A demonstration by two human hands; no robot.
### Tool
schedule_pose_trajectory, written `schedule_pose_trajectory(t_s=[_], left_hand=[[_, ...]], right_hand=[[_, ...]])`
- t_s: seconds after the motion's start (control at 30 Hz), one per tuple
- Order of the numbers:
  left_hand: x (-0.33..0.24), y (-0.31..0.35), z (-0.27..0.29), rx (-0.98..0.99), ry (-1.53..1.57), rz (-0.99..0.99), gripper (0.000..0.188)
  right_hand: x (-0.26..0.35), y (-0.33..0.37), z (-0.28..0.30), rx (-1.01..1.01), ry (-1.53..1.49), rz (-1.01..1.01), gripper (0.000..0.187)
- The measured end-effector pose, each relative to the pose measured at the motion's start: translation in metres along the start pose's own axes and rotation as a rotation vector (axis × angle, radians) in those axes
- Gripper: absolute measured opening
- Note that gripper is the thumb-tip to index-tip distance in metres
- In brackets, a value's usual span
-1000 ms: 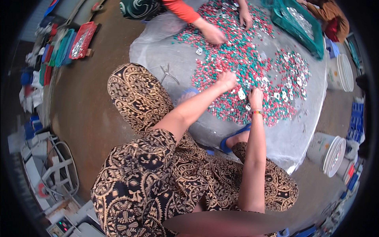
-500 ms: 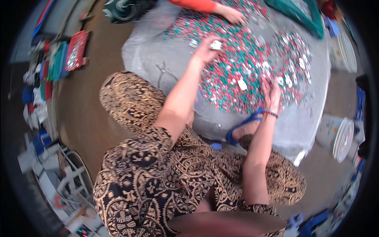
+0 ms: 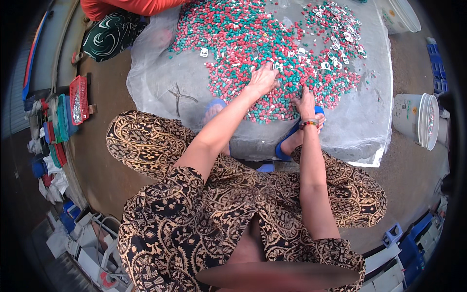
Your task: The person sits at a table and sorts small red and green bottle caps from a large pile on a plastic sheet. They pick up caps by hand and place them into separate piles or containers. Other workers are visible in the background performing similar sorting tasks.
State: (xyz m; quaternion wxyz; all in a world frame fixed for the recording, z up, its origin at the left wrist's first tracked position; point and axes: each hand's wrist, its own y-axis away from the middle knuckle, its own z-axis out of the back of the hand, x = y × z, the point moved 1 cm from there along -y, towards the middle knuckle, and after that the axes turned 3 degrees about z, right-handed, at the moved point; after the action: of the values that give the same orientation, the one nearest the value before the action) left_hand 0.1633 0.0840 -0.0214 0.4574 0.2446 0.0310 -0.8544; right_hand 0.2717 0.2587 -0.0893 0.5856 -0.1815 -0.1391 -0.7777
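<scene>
A broad spread of small red, green and pale pieces (image 3: 233, 29) lies on a clear plastic sheet. My left hand (image 3: 263, 80) is down in the pile with its fingers curled inward, beside a white plastic piece (image 3: 278, 66). Whatever its fingertips grip is hidden. To its right, my right hand (image 3: 306, 104) rests at the near edge of the pile, thumb and fingers apart, touching the small pieces. White squarish plastic pieces with openings (image 3: 334, 45) lie scattered at the far right of the pile, and another white piece (image 3: 204, 52) sits at its left.
Pliers (image 3: 179, 99) lie with handles spread on the plastic sheet (image 3: 355, 129). My feet in blue sandals (image 3: 287, 143) stand at its near edge. A white bucket (image 3: 413, 119) is at right, a red basket (image 3: 79, 100) at left. Another person's orange sleeve (image 3: 131, 6) shows at far left.
My left hand has come down into the pile; the white piece seen in it before no longer shows clearly there. My right hand has moved left, nearer to it. The other person's hand has left view.
</scene>
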Motion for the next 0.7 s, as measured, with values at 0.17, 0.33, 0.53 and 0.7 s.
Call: schedule_pose_trajectory(t_s=[0.17, 0.33, 0.53, 0.7], left_hand=[[0.023, -0.021, 0.031, 0.168, 0.635, 0.157, 0.025], [0.022, -0.016, 0.050, 0.307, 1.138, 0.347, 0.025], [0.006, -0.008, 0.061, 0.326, 1.460, 0.360, 0.029], [-0.006, -0.009, 0.053, 0.245, 1.279, 0.313, 0.027]], right_hand=[[-0.012, -0.013, 0.032, 0.142, -0.626, -0.350, 0.039], [0.014, -0.035, 0.068, 0.167, -1.364, -0.474, 0.070], [0.046, -0.044, 0.088, 0.214, -1.858, -0.389, 0.057], [0.059, -0.043, 0.072, 0.378, -1.642, -0.334, 0.036]])
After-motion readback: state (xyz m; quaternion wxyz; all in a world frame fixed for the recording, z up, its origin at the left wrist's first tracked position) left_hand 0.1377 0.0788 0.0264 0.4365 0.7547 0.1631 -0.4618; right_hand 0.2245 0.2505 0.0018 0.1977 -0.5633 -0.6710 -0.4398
